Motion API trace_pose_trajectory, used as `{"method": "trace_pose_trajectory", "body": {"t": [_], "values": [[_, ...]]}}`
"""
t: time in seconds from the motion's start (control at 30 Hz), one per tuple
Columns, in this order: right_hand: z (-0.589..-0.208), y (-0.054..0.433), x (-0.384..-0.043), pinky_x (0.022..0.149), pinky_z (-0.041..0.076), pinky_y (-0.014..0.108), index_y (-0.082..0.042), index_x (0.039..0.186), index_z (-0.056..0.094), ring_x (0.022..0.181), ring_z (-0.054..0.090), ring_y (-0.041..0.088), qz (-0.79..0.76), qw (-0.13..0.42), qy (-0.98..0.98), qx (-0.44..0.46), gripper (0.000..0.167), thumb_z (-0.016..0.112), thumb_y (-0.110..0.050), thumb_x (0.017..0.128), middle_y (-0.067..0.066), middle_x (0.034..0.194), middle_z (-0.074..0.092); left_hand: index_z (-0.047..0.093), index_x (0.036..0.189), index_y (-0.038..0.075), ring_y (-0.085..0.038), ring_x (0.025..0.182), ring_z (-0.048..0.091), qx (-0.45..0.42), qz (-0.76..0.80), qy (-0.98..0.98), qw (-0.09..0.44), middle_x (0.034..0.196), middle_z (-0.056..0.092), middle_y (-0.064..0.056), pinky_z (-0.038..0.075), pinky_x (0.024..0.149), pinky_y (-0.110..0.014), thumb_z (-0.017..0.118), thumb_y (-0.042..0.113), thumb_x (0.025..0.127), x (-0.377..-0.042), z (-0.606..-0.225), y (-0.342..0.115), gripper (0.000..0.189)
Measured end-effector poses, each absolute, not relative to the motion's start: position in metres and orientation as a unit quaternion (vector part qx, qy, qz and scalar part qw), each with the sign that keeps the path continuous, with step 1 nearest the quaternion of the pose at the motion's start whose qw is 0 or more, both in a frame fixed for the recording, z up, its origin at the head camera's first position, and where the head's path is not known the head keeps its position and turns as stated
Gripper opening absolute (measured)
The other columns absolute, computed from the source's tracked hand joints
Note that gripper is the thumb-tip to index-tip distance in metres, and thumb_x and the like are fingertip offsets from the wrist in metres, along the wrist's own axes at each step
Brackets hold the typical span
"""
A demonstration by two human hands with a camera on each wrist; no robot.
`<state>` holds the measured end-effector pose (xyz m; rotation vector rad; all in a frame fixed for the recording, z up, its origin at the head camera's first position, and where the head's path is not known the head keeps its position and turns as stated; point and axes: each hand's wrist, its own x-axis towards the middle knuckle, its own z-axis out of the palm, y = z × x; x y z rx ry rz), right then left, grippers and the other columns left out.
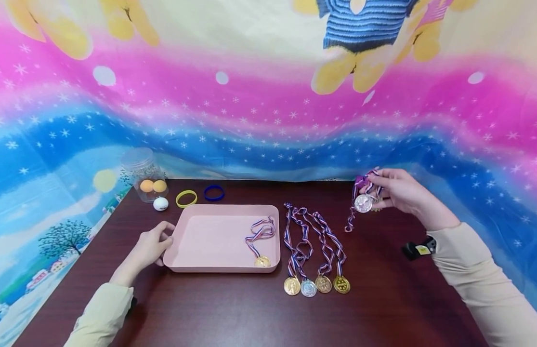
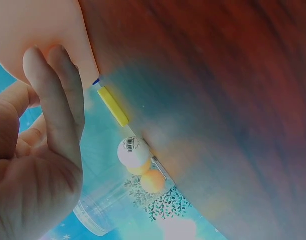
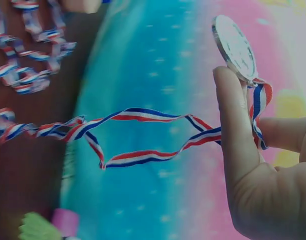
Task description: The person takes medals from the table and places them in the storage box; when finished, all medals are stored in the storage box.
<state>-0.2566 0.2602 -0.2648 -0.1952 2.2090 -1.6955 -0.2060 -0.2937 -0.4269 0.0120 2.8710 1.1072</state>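
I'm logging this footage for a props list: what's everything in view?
table: one, dark brown, under the tray
tray: one, pink, centre-left
tray medal: one, gold, near right corner
row medals: four, gold, silver, bronze-toned, gold, right of tray
held medal: one, silver, right hand
ribbons: several, red-white-blue, on medals
jar: one, clear, far left
orange balls: two, orange, by or inside jar
white ball: one, white, before jar
yellow band: one, yellow, behind tray
blue band: one, blue, behind tray
backdrop: one, multicoloured, behind table
sleeves: two, beige, both arms
left hand: one, tray's left end
right hand: one, raised right
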Motion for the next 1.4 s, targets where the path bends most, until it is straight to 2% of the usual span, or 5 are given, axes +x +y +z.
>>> {"method": "trace_pose_trajectory", "body": {"t": [0.37, 0.63, 0.83, 1.13, 1.4], "values": [[-0.248, 0.217, -0.245, 0.069, 0.061, 0.032, -0.001, 0.114, 0.04, 0.075, 0.069, 0.011, -0.598, 0.185, 0.767, -0.144, 0.026, 0.039, -0.026, 0.104, -0.006, 0.085, 0.069, 0.044, 0.126, 0.001, -0.016, 0.049, 0.057, 0.0, 0.361, 0.932, 0.036, 0.09, 0.063, -0.018, 0.054, 0.043, -0.032, 0.048, 0.007, 0.096, -0.205, -0.43, -0.294, 0.031], [-0.242, 0.162, -0.251, 0.069, 0.06, 0.035, 0.002, 0.112, 0.041, 0.068, 0.064, 0.01, -0.603, 0.202, 0.751, -0.178, 0.022, 0.038, -0.019, 0.104, -0.005, 0.083, 0.068, 0.044, 0.127, 0.0, -0.016, 0.05, 0.057, -0.002, 0.358, 0.933, 0.034, 0.091, 0.063, -0.018, 0.054, 0.042, -0.033, 0.047, 0.007, 0.096, -0.208, -0.428, -0.295, 0.031], [-0.249, 0.121, -0.26, 0.065, 0.061, 0.036, 0.001, 0.11, 0.044, 0.067, 0.064, 0.012, -0.597, 0.22, 0.75, -0.181, 0.018, 0.038, -0.014, 0.103, -0.002, 0.083, 0.068, 0.044, 0.126, 0.0, -0.016, 0.049, 0.057, 0.003, 0.355, 0.934, 0.028, 0.09, 0.063, -0.018, 0.053, 0.042, -0.032, 0.047, 0.007, 0.096, -0.209, -0.428, -0.295, 0.031], [-0.26, 0.073, -0.274, 0.06, 0.061, 0.033, 0.001, 0.108, 0.044, 0.061, 0.063, 0.012, -0.609, 0.216, 0.746, -0.159, 0.015, 0.04, -0.013, 0.103, 0.001, 0.083, 0.067, 0.044, 0.125, 0.001, -0.016, 0.047, 0.056, 0.003, 0.359, 0.933, 0.028, 0.088, 0.063, -0.016, 0.053, 0.042, -0.032, 0.046, 0.006, 0.095, -0.206, -0.43, -0.294, 0.03], [-0.263, 0.057, -0.285, 0.068, 0.061, 0.04, 0.005, 0.116, 0.042, 0.06, 0.062, 0.011, -0.616, 0.197, 0.75, -0.137, 0.022, 0.039, -0.013, 0.103, 0.004, 0.086, 0.065, 0.044, 0.125, 0.001, -0.015, 0.046, 0.056, 0.005, 0.358, 0.933, 0.025, 0.088, 0.064, -0.016, 0.053, 0.041, -0.032, 0.047, 0.005, 0.095, -0.207, -0.429, -0.294, 0.031]]}}
